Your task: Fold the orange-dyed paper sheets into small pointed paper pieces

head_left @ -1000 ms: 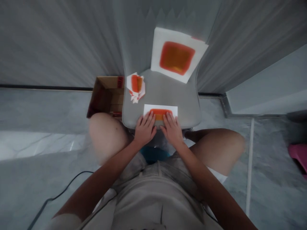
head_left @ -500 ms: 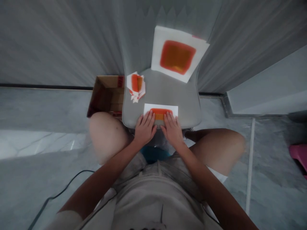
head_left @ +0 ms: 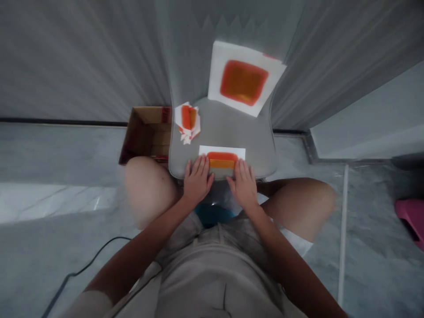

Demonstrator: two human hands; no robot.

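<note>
Okay, on my feed the left hand and the right hand both lie palm-down, their fingers extended and slightly spread, open and not closed around anything. The fingertips of both hands rest on the near part of a white paper sheet printed with an orange-red and amber patch, left hand at its left end, right hand at its right end, with the patch showing between them. The sheet lies flat on a grey chair seat, close to the seat's front edge. Further up the seat, toward the left, I see a small crumpled pile of white and orange paper, well apart from the fingers. Behind it, a larger white sheet with an orange-red square leans against the chair back. Just left of the seat sits an open cardboard box, partly behind the left knee. The right knee sits on the other side of the seat. Lower left, a black cable runs across the marble floor, and a pink object sits at the right edge of my view.
</note>
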